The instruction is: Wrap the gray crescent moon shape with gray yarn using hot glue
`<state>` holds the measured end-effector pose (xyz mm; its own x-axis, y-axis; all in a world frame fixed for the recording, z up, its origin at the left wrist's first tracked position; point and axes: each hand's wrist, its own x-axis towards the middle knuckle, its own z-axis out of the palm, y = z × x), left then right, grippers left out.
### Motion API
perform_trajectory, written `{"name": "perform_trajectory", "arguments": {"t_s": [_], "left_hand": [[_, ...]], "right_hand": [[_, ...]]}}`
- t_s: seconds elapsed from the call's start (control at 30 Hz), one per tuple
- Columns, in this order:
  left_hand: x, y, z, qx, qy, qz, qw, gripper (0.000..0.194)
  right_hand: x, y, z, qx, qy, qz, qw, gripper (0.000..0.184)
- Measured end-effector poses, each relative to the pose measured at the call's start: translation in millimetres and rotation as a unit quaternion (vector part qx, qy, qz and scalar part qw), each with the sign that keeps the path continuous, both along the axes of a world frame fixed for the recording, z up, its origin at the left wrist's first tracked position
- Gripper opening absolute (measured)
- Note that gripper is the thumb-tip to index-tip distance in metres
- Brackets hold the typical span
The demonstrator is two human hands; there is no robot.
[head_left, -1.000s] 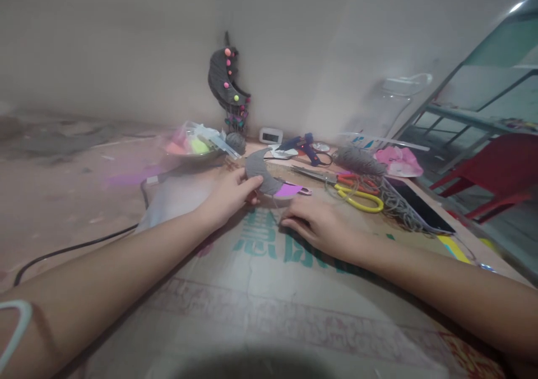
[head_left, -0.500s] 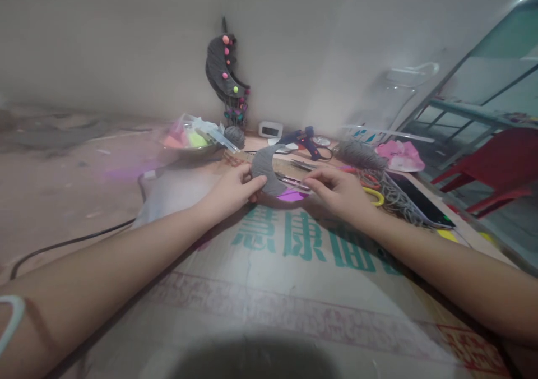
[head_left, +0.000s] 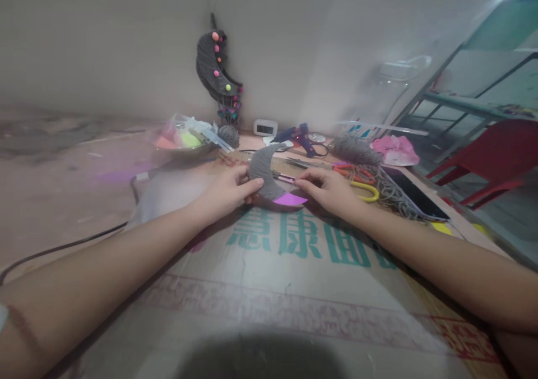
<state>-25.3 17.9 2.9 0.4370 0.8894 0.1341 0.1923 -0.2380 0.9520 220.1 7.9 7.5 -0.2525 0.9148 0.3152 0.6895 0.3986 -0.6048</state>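
My left hand [head_left: 237,185] is closed round the outer edge of a crescent moon shape [head_left: 264,169], its thumb on the front. Grey yarn covers most of the crescent, while bare purple [head_left: 291,199] shows at its lower tip. To the right, my right hand [head_left: 319,185] has thumb and index finger pinched together near that tip; what they hold, if anything, is too small to make out. A slim pinkish tool [head_left: 286,177] lies behind, in line with those fingertips. Underneath is a printed cardboard sheet [head_left: 252,283].
Behind stand a bowl [head_left: 185,149] of bright pieces, a glue gun [head_left: 300,138] and a small clock [head_left: 265,127]. Scissors [head_left: 365,191], tangled grey yarn [head_left: 395,191] and a phone [head_left: 414,194] lie right. A decorated crescent [head_left: 210,65] hangs on the wall.
The view has shifted slightly, moving the scene a little left in the picture. My right hand's pinch has come slightly closer to the crescent. My left hand keeps its hold.
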Motion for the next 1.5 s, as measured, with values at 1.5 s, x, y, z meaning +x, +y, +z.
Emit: {"name": "perform_trajectory", "arguments": {"t_s": [1.5], "left_hand": [[0.7, -13.0, -5.6, 0.281, 0.114, 0.041, 0.952, 0.032]], "right_hand": [[-21.7, -23.5, 11.1, -0.102, 0.093, 0.029, 0.990, 0.028]]}}
